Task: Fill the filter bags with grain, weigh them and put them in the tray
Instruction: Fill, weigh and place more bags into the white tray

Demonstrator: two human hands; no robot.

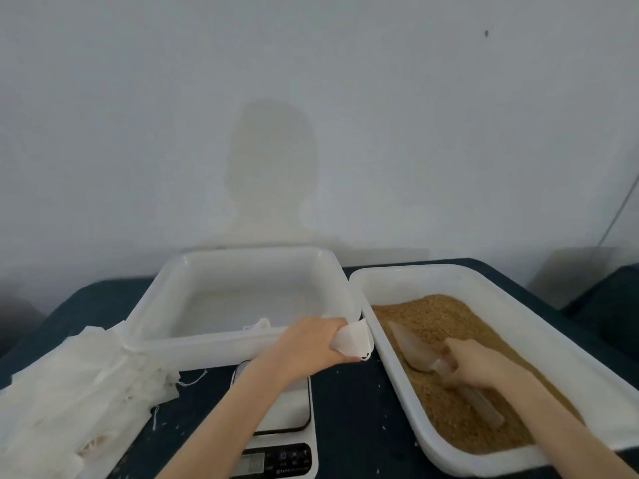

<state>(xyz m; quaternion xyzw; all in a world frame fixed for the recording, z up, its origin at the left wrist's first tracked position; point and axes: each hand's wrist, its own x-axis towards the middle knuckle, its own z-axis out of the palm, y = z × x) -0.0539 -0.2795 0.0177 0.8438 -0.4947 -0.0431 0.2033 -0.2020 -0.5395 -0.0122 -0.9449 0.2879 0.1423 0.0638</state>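
white trays (249, 347), golden-brown grain (460, 402), dark blue table (349, 409).

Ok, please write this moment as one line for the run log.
left hand: holds filter bag | right hand: grips scoop in grain | tray: no filled bags | scale: bare

Both forearms are bare. The left hand (311, 344) and right hand (473, 364) wear no gloves, rings or watch.

Dim, soft-focus pic; head shadow on wall (311, 81); wide-angle bend at edges.
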